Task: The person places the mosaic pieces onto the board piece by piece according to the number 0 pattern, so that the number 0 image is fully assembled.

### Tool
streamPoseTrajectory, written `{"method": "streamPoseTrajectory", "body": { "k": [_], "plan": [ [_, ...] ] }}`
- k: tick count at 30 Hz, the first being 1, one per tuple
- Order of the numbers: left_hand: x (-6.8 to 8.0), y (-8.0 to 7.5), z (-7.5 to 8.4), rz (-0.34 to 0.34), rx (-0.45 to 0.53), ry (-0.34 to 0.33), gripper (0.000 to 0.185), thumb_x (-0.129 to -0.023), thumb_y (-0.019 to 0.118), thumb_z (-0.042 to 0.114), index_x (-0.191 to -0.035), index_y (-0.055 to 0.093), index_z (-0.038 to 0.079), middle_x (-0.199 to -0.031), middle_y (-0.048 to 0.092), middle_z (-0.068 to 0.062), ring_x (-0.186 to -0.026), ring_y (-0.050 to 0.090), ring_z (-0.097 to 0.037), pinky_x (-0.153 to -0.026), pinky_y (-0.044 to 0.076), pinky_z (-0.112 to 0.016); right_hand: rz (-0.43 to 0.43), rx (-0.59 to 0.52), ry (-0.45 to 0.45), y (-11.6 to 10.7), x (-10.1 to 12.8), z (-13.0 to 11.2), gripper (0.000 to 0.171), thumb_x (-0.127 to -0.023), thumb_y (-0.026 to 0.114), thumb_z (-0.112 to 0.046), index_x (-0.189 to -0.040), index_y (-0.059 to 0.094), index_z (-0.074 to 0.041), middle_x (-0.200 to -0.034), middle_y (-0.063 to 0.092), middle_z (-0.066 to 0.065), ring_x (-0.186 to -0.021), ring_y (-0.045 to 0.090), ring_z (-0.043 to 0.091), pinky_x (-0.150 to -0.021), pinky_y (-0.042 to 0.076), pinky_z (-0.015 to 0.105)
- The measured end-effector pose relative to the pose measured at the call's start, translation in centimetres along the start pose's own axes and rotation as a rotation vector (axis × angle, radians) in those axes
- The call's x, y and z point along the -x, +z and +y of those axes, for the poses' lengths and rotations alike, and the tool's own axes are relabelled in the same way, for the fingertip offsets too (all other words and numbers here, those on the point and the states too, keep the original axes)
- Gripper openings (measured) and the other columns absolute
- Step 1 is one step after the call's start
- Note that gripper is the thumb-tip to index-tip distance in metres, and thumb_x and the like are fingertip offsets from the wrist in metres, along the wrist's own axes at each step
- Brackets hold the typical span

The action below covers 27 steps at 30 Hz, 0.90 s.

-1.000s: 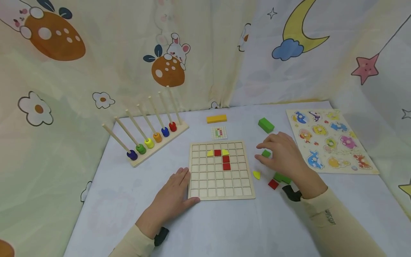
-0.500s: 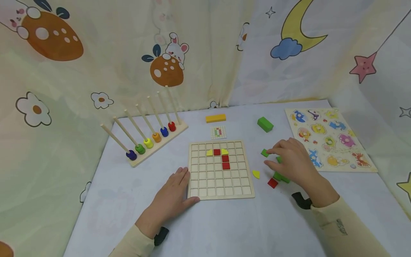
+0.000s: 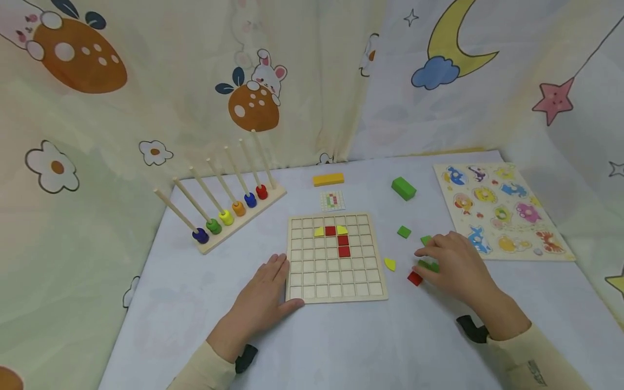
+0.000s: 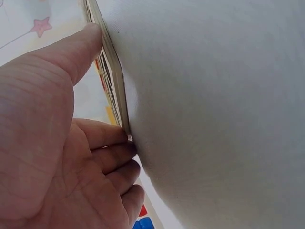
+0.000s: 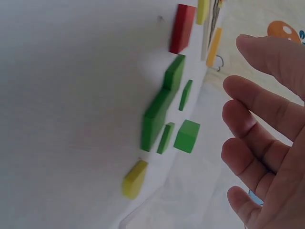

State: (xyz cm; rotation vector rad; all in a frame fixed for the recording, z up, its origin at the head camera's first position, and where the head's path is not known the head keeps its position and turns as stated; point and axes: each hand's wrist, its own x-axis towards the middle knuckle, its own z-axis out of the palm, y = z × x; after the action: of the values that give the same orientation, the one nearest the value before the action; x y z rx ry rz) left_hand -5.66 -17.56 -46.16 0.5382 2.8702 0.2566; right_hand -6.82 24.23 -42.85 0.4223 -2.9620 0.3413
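Cartoon-printed curtains close in our pale tabletop [image 3: 341, 346], where the wooden grid board [image 3: 336, 281] lies at the middle. Our left hand [image 3: 260, 303] rests flat, fingers relaxed, against the board's near-left corner. Our right hand [image 3: 455, 268], fingers loosely spread and gripping nothing, hovers over the green pieces [image 3: 428, 265] and the red square tile [image 3: 415, 279] toward the tabletop's right edge, so it is far nearer them.

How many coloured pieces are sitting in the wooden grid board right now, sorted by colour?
Red squares: 3
Yellow pieces: 2
Total: 5
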Motion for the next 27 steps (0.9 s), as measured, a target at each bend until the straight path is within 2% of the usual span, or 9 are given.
{"method": "streamPoseTrajectory", "body": {
  "k": [7,11,20,23,27],
  "plan": [
    [0.0,-0.1,0.0,0.006,0.029,0.004,0.102,-0.093,0.067,0.066,-0.164,0.030,0.003,-0.175,0.024,-0.012,-0.164,0.018,-0.030,-0.133,0.023,-0.048,-0.002,-0.024,0.003,0.7,1.0,0.1,0.024,-0.075,0.094,-0.030,-0.094,0.084,-0.018,-0.091,0.070,-0.003,-0.086,0.054,0.020,-0.079,0.044,0.038],
    [0.0,-0.2,0.1,0.000,0.038,0.004,0.102,-0.093,0.067,0.066,-0.164,0.030,0.003,-0.174,0.024,-0.013,-0.164,0.017,-0.030,-0.134,0.022,-0.048,-0.022,-0.030,0.005,0.9,1.4,0.1,0.024,-0.076,0.094,-0.032,-0.093,0.084,-0.019,-0.091,0.070,-0.004,-0.086,0.053,0.020,-0.076,0.042,0.037],
    [0.2,-0.5,0.1,0.006,0.047,0.011,0.102,-0.092,0.069,0.064,-0.163,0.032,0.001,-0.174,0.027,-0.014,-0.164,0.020,-0.031,-0.133,0.023,-0.048,-0.065,0.010,0.021,1.2,1.8,0.1,0.026,-0.073,0.095,-0.032,-0.092,0.084,-0.019,-0.088,0.069,-0.005,-0.086,0.054,0.020,-0.081,0.044,0.039],
    [0.3,-0.5,0.1,0.014,0.053,0.019,0.101,-0.092,0.069,0.064,-0.163,0.032,0.001,-0.173,0.027,-0.014,-0.163,0.020,-0.032,-0.133,0.023,-0.048,-0.070,0.015,0.005,1.2,1.8,0.1,0.025,-0.072,0.095,-0.032,-0.090,0.084,-0.018,-0.086,0.069,-0.005,-0.085,0.054,0.020,-0.087,0.046,0.044],
    [0.2,-0.4,0.1,0.022,0.054,0.024,0.101,-0.092,0.069,0.064,-0.163,0.033,0.001,-0.173,0.028,-0.014,-0.163,0.021,-0.032,-0.133,0.024,-0.048,-0.083,0.023,0.004,1.3,1.8,0.0,0.027,-0.072,0.096,-0.033,-0.089,0.084,-0.016,-0.086,0.069,-0.004,-0.086,0.055,0.022,-0.102,0.045,0.052]
  ]
}}
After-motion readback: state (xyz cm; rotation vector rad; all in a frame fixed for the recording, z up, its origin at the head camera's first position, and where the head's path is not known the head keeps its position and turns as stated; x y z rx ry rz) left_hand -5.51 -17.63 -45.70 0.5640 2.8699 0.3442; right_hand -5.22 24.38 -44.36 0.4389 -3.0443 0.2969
